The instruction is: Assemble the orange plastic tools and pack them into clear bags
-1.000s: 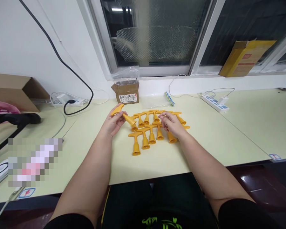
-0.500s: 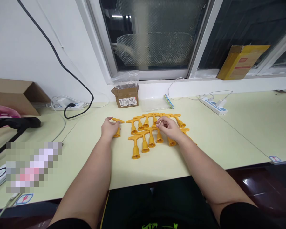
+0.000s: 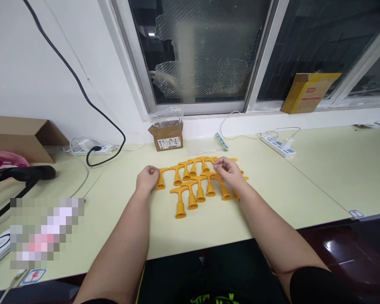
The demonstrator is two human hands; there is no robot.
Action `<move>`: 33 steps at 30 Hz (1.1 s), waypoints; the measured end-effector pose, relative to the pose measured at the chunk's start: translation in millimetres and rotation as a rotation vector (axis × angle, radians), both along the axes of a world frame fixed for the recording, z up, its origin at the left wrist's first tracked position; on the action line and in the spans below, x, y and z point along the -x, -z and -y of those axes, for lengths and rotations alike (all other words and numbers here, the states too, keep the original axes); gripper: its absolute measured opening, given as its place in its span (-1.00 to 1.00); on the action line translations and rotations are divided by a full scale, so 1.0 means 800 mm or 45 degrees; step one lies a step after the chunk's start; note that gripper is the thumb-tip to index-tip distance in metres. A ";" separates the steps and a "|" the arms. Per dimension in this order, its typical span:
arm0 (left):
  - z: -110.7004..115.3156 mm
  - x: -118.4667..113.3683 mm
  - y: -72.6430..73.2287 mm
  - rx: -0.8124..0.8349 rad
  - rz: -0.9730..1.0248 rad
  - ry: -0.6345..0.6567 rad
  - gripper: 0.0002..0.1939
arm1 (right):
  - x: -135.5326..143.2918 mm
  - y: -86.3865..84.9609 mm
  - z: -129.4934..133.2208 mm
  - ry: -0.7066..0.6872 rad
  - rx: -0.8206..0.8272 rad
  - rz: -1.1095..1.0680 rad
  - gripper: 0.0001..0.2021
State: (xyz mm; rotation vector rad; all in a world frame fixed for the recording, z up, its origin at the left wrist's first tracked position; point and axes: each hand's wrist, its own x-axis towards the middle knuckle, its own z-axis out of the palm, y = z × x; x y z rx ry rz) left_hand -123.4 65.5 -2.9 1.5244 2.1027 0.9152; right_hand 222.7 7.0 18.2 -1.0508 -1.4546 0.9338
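Right of the left hand (image 3: 146, 180), which pinches a yellow handle (image 3: 160, 181), other handles (image 3: 192, 199) lie near the right hand (image 3: 229, 172), whose grip I can't tell

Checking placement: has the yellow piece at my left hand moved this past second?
Yes: the yellow piece has shifted left and lower in view against the labelled brown box.

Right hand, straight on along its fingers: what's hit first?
Likely a yellow T-handled piece in the back row, just ahead; depth is unclear, so the right hand may pass above it.
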 end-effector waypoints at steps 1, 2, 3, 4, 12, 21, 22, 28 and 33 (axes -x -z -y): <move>0.000 0.000 0.001 -0.013 0.007 -0.003 -0.83 | -0.006 -0.004 -0.002 0.051 0.022 -0.050 -0.77; 0.000 0.000 0.001 -0.026 0.013 -0.004 -0.83 | -0.013 -0.008 -0.006 0.107 0.037 -0.084 -0.77; 0.000 0.000 0.002 -0.035 0.019 -0.007 -0.83 | -0.020 -0.012 -0.012 0.163 0.048 -0.092 -0.77; 0.000 -0.001 0.002 -0.038 0.024 -0.007 -0.83 | -0.028 -0.016 -0.019 0.215 0.051 -0.064 -0.78; 0.006 -0.011 0.001 -0.059 0.112 0.049 -0.81 | -0.068 -0.023 -0.123 0.180 -0.062 1.326 -0.70; 0.009 -0.012 0.002 -0.114 0.188 0.115 -0.82 | -0.065 0.010 -0.200 0.015 0.015 1.590 -0.66; 0.009 -0.011 0.003 -0.120 0.193 0.119 -0.82 | -0.065 0.014 -0.202 0.010 0.009 1.590 -0.64; 0.010 -0.012 0.003 -0.180 0.232 0.106 -0.83 | -0.064 0.013 -0.195 0.058 -0.133 1.468 -0.54; 0.014 -0.018 -0.003 -0.337 0.251 0.113 -0.83 | -0.069 -0.013 -0.171 0.296 -0.306 1.100 -0.65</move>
